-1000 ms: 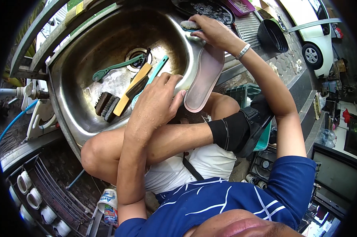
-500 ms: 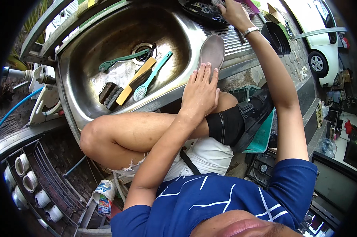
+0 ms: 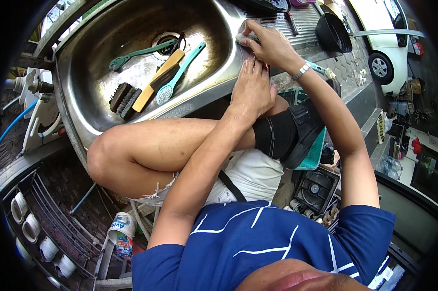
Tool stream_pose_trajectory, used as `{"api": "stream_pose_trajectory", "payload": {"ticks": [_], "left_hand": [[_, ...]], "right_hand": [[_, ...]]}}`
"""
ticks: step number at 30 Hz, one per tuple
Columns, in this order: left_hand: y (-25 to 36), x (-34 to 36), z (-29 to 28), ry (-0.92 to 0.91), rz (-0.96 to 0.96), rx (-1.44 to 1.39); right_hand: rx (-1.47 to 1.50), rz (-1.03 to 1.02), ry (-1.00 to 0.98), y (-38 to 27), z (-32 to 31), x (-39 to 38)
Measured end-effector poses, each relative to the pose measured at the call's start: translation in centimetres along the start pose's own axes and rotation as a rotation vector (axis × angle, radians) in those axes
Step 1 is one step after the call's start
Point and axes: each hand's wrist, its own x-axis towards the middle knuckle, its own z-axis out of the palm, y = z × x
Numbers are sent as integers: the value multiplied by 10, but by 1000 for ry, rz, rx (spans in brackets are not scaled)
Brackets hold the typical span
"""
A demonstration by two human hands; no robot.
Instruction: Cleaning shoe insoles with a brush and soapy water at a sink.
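My left hand [image 3: 252, 92] lies with fingers stretched flat over the near end of a grey-brown shoe insole [image 3: 248, 53] on the sink's right rim, most of it now covered by my hands. My right hand [image 3: 274, 48] is closed on a small pale scrubbing pad [image 3: 245, 38], held low over the insole's far part. What the pad is made of is hard to make out. Inside the metal sink [image 3: 95, 36] are two teal-handled brushes, one with white bristles [image 3: 165, 94], a yellow wooden-backed brush [image 3: 145, 97] and dark bristle brushes [image 3: 128, 104].
A ribbed drainboard [image 3: 304, 36] adjoins the sink, with a black tub [image 3: 334, 33] at its right. A dark basin [image 3: 267, 4] sits at the far edge. Below my leg is a teal crate [image 3: 312, 153]. A white bucket [image 3: 122, 224] stands at lower left.
My right hand has come back from the dark basin at the far edge to the insole, bringing the pad. My left hand stays on the insole. The view has shifted slightly.
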Motion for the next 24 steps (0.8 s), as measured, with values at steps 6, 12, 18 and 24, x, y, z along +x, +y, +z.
{"api": "stream_pose_trajectory", "payload": {"ticks": [6, 12, 18, 24], "left_hand": [[-4, 0, -1, -113, -12, 214], [-15, -11, -4, -204, -24, 137], [-21, -17, -73, -242, -26, -171], [28, -52, -353, 890, 434, -186]], "right_hand": [[36, 54, -74, -7, -3, -12], [32, 171, -163, -29, -7, 2], [-22, 289, -75, -33, 6, 1], [63, 292, 72, -25, 9, 0]]}}
